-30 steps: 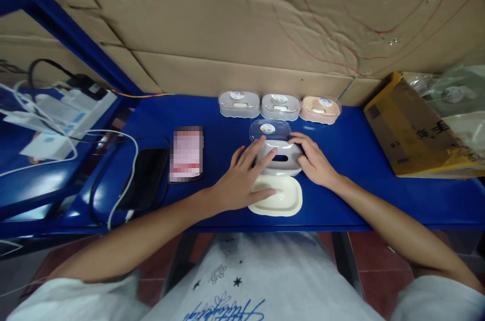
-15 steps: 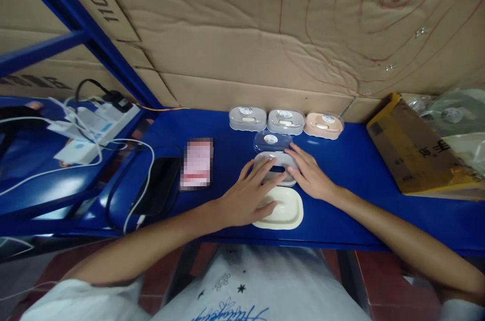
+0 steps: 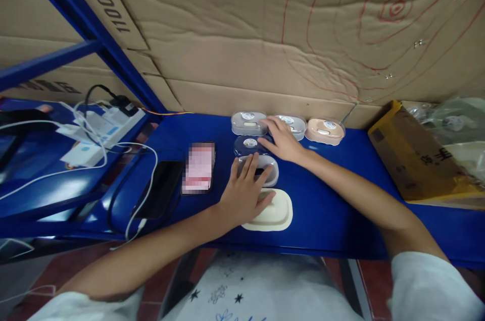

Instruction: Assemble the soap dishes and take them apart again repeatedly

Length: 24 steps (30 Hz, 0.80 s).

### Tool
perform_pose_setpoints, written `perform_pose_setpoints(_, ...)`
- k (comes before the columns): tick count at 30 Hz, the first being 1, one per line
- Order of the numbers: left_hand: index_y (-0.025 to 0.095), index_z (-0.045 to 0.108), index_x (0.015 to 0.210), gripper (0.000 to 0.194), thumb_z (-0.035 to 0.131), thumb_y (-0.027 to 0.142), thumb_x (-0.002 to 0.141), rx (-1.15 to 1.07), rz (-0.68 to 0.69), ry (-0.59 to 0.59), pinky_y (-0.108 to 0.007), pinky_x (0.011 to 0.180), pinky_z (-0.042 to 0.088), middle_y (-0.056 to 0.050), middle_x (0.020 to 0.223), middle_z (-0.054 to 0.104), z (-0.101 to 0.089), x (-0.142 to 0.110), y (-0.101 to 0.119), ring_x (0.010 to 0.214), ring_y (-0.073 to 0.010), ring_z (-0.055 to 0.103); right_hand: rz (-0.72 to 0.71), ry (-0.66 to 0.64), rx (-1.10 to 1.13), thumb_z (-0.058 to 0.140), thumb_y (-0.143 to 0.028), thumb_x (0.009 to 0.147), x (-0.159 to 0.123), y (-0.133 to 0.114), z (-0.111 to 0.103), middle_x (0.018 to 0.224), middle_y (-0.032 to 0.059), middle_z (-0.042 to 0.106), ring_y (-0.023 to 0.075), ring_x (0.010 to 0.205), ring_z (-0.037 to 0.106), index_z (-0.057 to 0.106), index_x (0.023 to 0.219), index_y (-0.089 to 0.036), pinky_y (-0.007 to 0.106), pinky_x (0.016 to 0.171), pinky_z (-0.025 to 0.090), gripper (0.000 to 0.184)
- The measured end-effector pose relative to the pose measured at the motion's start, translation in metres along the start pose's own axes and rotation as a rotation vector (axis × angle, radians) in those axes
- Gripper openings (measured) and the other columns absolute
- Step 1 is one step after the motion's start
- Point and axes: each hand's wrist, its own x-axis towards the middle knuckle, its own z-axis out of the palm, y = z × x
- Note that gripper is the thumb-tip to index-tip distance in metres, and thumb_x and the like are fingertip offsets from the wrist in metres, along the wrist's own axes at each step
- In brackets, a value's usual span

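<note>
My left hand (image 3: 242,196) lies with spread fingers over a pale grey oval plastic piece (image 3: 271,174) with a dark slot in its middle. Its thumb rests over a cream oval tray (image 3: 282,210) near the table's front edge. My right hand (image 3: 285,142) reaches in from the right, fingers apart. Its thumb is at the right end of a navy oval box (image 3: 242,145) with a round sticker, while its other fingers extend over the gap between two grey boxes, the left one (image 3: 242,126) and the right one (image 3: 301,129). Neither hand grips anything.
A peach box (image 3: 325,131) ends the back row. On the left lie a phone (image 3: 199,167), a dark device (image 3: 162,190) and a white power strip (image 3: 113,131) with tangled cables. A cardboard carton (image 3: 401,159) with plastic pieces stands right. Cardboard lines the back.
The navy box, the pale grey piece and the cream tray have shifted left. My right hand has moved up and left, from the pale piece to the navy box.
</note>
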Motion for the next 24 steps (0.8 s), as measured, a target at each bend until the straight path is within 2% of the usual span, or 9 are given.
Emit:
perform_pose_setpoints(4,0.02,0.056,0.164,0.066,0.06,0.055,0.108,0.001,0.002,-0.01,-0.075,0.13,0.03,-0.028,0.177,0.039,-0.004,-0.004,-0.003,0.162,-0.0494,0.042,-0.052,-0.131,-0.08,0.077,-0.044,0.096,0.061,0.017,-0.011,0.18,0.0234,0.031,0.0433,0.164,0.035,0.037,0.171,-0.018,0.065,0.131,0.03,0.089)
perform_pose_setpoints(9,0.02,0.057,0.163,0.066,0.061,0.054,0.107,-0.007,0.001,-0.012,-0.077,0.129,0.029,-0.027,0.177,0.038,-0.007,-0.007,-0.01,0.162,-0.0512,0.04,-0.07,-0.237,-0.163,0.087,-0.046,0.087,0.097,0.016,-0.011,0.175,0.0215,0.042,0.0466,0.156,0.046,0.039,0.171,-0.021,0.063,0.127,0.036,0.099)
perform_pose_setpoints(14,0.016,0.062,0.154,0.07,0.07,0.059,0.1,-0.01,0.026,-0.037,-0.077,0.128,0.031,-0.031,0.178,0.032,-0.008,-0.004,-0.002,0.164,-0.051,0.037,0.021,-0.259,-0.227,0.095,-0.06,0.074,0.11,0.002,-0.004,0.159,0.028,0.055,0.053,0.149,0.05,0.05,0.162,-0.014,0.069,0.125,0.033,0.108)
perform_pose_setpoints(17,0.013,0.062,0.152,0.07,0.072,0.056,0.097,-0.009,0.042,-0.058,-0.076,0.129,0.029,-0.033,0.177,0.034,-0.007,-0.003,0.002,0.164,-0.0484,0.039,0.057,-0.268,-0.211,0.097,-0.057,0.071,0.113,-0.007,0.0,0.157,0.0249,0.054,0.0478,0.138,0.061,0.054,0.157,-0.017,0.063,0.12,0.043,0.105)
perform_pose_setpoints(19,0.014,0.062,0.152,0.07,0.072,0.055,0.096,-0.008,0.049,-0.067,-0.075,0.129,0.028,-0.032,0.177,0.035,-0.007,-0.003,0.001,0.164,-0.0474,0.04,0.056,-0.254,-0.191,0.095,-0.053,0.075,0.111,-0.01,-0.001,0.157,0.0223,0.051,0.0427,0.132,0.065,0.052,0.157,-0.018,0.057,0.116,0.049,0.099)
perform_pose_setpoints(21,0.015,0.062,0.152,0.068,0.071,0.055,0.097,-0.007,0.043,-0.067,-0.075,0.13,0.027,-0.031,0.177,0.035,-0.007,-0.002,-0.005,0.163,-0.0472,0.041,0.034,-0.178,-0.169,0.089,-0.049,0.082,0.104,-0.01,-0.009,0.158,0.0207,0.049,0.0409,0.135,0.063,0.05,0.158,-0.019,0.056,0.118,0.048,0.091)
perform_pose_setpoints(24,0.015,0.061,0.152,0.067,0.069,0.054,0.099,-0.009,0.047,-0.072,-0.076,0.129,0.028,-0.031,0.177,0.036,-0.009,0.002,-0.016,0.164,-0.0472,0.04,-0.038,0.034,-0.099,0.085,-0.046,0.086,0.085,0.0,-0.03,0.157,0.0201,0.048,0.0418,0.141,0.057,0.047,0.158,-0.019,0.059,0.123,0.042,0.086)
